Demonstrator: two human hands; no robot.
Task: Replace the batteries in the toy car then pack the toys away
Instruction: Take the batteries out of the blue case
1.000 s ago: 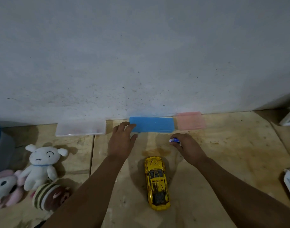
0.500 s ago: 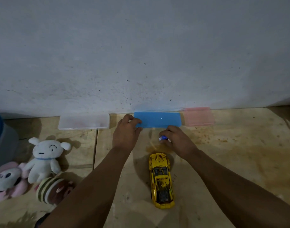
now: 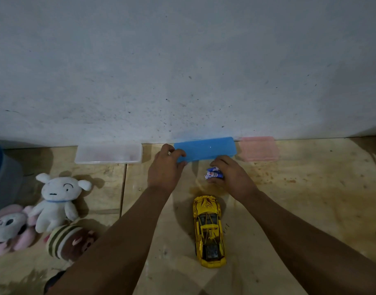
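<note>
A shiny yellow toy car (image 3: 208, 229) stands on the wooden floor between my forearms, nose toward the wall. My left hand (image 3: 164, 167) grips the left end of a blue plastic box (image 3: 205, 148) lying against the wall. My right hand (image 3: 230, 176) is closed around a few blue-and-white batteries (image 3: 212, 175), just in front of the box's right half. Three plush toys lie at the left: a white one (image 3: 55, 201), a pink-and-white one (image 3: 9, 229) and a brown striped one (image 3: 71, 241).
A clear plastic box (image 3: 108, 153) and a pink box (image 3: 258, 148) flank the blue one along the grey wall (image 3: 182, 71). A blue-lidded grey container (image 3: 4, 173) stands at the far left. Bare wooden floor (image 3: 310, 188) stretches to the right.
My left hand has taken hold of the blue box's left end. My right hand drew the batteries toward the box, and more of them now show in its grip.
</note>
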